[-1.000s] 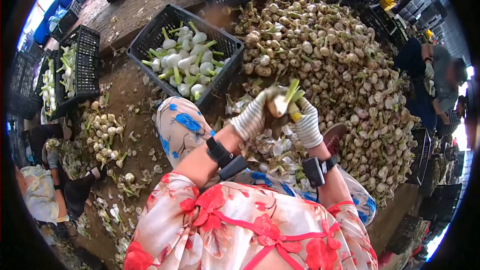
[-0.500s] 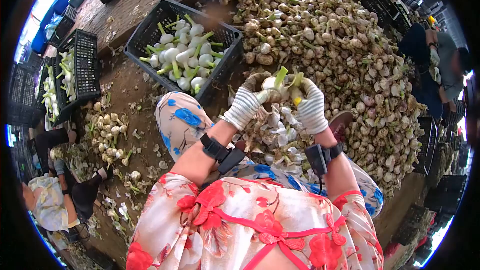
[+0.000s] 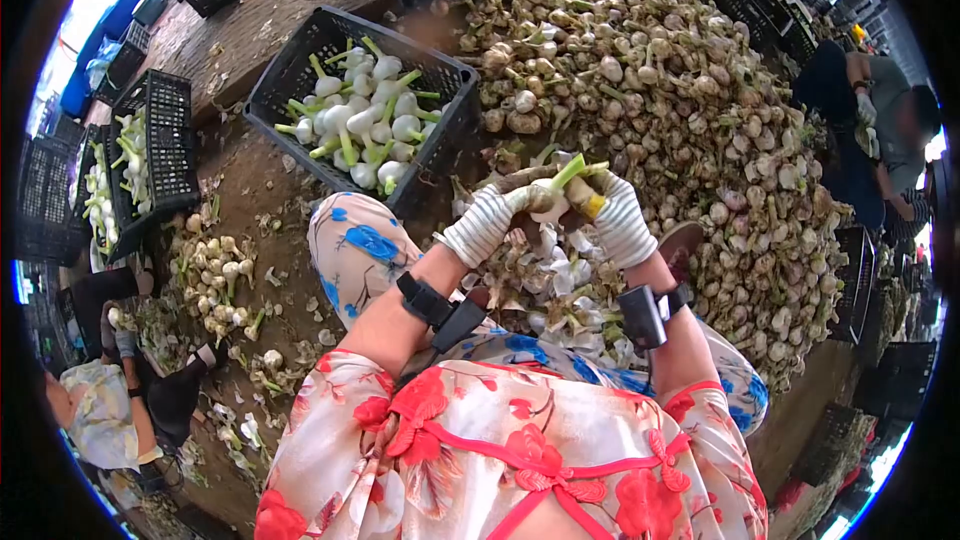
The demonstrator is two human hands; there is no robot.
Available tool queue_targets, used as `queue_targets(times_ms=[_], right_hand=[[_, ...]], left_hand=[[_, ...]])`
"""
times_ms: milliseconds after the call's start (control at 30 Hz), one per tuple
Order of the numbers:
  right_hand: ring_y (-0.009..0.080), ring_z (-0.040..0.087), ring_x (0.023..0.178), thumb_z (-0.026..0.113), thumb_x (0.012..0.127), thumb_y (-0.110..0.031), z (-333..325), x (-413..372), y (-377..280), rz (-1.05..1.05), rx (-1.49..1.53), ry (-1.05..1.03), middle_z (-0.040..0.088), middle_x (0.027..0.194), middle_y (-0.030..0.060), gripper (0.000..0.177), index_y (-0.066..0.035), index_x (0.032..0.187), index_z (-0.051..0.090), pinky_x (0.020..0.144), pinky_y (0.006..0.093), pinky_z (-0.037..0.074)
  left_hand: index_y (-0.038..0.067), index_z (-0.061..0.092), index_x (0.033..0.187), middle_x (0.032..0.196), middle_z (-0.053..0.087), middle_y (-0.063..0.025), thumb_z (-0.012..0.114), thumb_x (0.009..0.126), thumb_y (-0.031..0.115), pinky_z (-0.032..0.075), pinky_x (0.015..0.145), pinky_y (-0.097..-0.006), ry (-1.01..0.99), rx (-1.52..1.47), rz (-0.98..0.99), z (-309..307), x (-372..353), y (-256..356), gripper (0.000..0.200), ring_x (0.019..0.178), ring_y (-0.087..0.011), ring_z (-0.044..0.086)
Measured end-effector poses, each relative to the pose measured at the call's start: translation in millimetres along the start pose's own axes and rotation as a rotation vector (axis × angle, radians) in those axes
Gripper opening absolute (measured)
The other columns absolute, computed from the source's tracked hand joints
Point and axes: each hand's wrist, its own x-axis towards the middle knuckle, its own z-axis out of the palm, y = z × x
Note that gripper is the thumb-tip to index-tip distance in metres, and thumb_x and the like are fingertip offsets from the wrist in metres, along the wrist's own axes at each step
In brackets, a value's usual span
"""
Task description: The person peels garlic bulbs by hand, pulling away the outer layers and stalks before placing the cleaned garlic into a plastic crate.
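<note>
Both my hands wear striped, soiled gloves and meet around one garlic bulb [image 3: 543,198] with a green stem. My left hand [image 3: 492,215] is closed on the bulb from the left. Against the stem side, my right hand [image 3: 612,208] has its fingers closed, with a small yellow patch showing at the fingertips; what it grips there is too small to make out. Loose white peelings [image 3: 565,265] lie below the hands. A black crate [image 3: 290,155] of cleaned white bulbs with green stems stands to the upper left.
A large heap of unpeeled garlic [image 3: 700,130] spreads ahead and to the right. More crates [image 3: 172,140] and a small garlic pile [image 3: 215,275] are at the left. One person [image 3: 100,410] sits at the lower left, another person [image 3: 900,130] at the right.
My hands have come closer together around the bulb, and its stem now leans to the right. The view has shifted slightly.
</note>
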Motion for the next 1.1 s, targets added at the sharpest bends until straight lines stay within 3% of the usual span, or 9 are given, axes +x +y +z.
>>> queue_targets(times_ms=[133, 233, 467, 667, 700, 733, 800, 1000, 1100], right_hand=[[0.0068, 0.056, 0.072, 0.063, 0.081, -0.023, -4.9, -0.3, -2.4, 0.159, 0.132, 0.014, 0.062, 0.085, 0.0036, 0.03, -0.001, 0.101, 0.058, 0.061, 0.0199, 0.046], [0.0099, 0.056, 0.078, 0.062, 0.08, -0.016, 4.0, -10.0, -5.4, -0.054, -0.327, 0.08, 0.062, 0.086, 0.0066, 0.027, 0.002, 0.099, 0.057, 0.07, 0.0231, 0.045], [0.0084, 0.056, 0.066, 0.057, 0.083, -0.009, 1.8, -10.4, 16.2, 0.153, 0.11, 0.168, 0.061, 0.08, 0.0044, 0.017, 0.002, 0.096, 0.057, 0.058, 0.0219, 0.048], [0.0078, 0.051, 0.071, 0.058, 0.081, -0.005, 13.8, 1.3, 46.2, -0.306, -0.295, 0.278, 0.062, 0.079, 0.0051, 0.014, 0.003, 0.091, 0.058, 0.065, 0.0227, 0.045], [0.0143, 0.056, 0.064, 0.057, 0.081, -0.008, 6.3, 6.7, 49.9, -0.188, -0.209, 0.292, 0.063, 0.074, 0.009, 0.014, 0.003, 0.09, 0.059, 0.061, 0.026, 0.046], [0.0264, 0.059, 0.061, 0.058, 0.079, -0.015, -15.6, 19.9, 72.8, -0.393, -0.634, 0.332, 0.062, 0.071, 0.0138, 0.021, 0.002, 0.092, 0.059, 0.058, 0.0315, 0.048], [0.0336, 0.059, 0.07, 0.06, 0.076, -0.023, -37.8, 19.0, 102.3, -0.13, -1.198, 0.048, 0.061, 0.075, 0.0181, 0.028, 0.0, 0.092, 0.059, 0.064, 0.0336, 0.048], [0.0177, 0.055, 0.086, 0.061, 0.078, -0.016, -43.8, -12.8, 81.6, 0.233, -0.376, -0.214, 0.06, 0.095, 0.0087, 0.025, -0.004, 0.1, 0.059, 0.078, 0.0301, 0.044], [0.0084, 0.052, 0.074, 0.056, 0.083, -0.02, -32.9, -11.2, 37.1, -0.042, -0.602, -0.173, 0.061, 0.085, 0.0036, 0.024, 0.0, 0.095, 0.061, 0.068, 0.0234, 0.044]], left_hand=[[0.001, 0.045, 0.122, 0.104, 0.058, -0.006, 0.055, 0.08, 0.022, 0.049, 0.075, -0.0247, 0.017, 0.042, 0.14, 0.7, 3.7, -4.4, 0.048, 0.087, -0.0123, 0.058], [0.001, 0.044, 0.122, 0.105, 0.057, -0.0065, 0.057, 0.08, 0.021, 0.048, 0.078, -0.0264, -0.007, -0.021, -0.005, -6.2, 4.0, -7.1, 0.048, 0.09, -0.0133, 0.057], [0.005, 0.04, 0.125, 0.107, 0.056, -0.0086, 0.065, 0.076, 0.018, 0.048, 0.079, -0.0271, 0.054, -0.141, 0.015, -5.0, 14.0, -13.1, 0.057, 0.091, -0.0151, 0.057], [0.001, 0.059, 0.096, 0.094, 0.059, -0.0074, 0.061, 0.076, 0.002, 0.049, 0.07, -0.0257, 0.518, 1.232, 0.628, -8.0, 14.8, -21.2, 0.021, 0.08, -0.0139, 0.058], [0.0, 0.059, 0.096, 0.091, 0.06, -0.0068, 0.06, 0.077, 0.002, 0.05, 0.068, -0.0249, 0.445, 0.786, 0.53, -5.3, 14.2, -19.6, 0.019, 0.076, -0.0132, 0.059], [-0.001, 0.059, 0.096, 0.087, 0.061, -0.0063, 0.059, 0.078, 0.002, 0.05, 0.067, -0.0242, 0.356, 0.345, 0.42, -0.5, 14.8, -16.5, 0.018, 0.072, -0.0126, 0.059], [0.002, 0.06, 0.101, 0.094, 0.061, -0.005, 0.059, 0.081, 0.004, 0.049, 0.067, -0.0225, 0.305, 0.021, 0.258, -6.3, 16.6, -9.3, 0.02, 0.075, -0.0097, 0.058], [0.004, 0.056, 0.107, 0.099, 0.06, -0.0067, 0.048, 0.088, 0.019, 0.052, 0.074, -0.0335, 0.267, -0.585, 0.142, -30.2, 35.5, -25.2, 0.025, 0.087, -0.0195, 0.06], [0.006, 0.057, 0.104, 0.099, 0.061, -0.0077, 0.045, 0.089, 0.021, 0.053, 0.074, -0.0347, 0.227, -0.7, 0.034, -27.9, 37.4, -32.0, 0.024, 0.087, -0.0204, 0.06]])
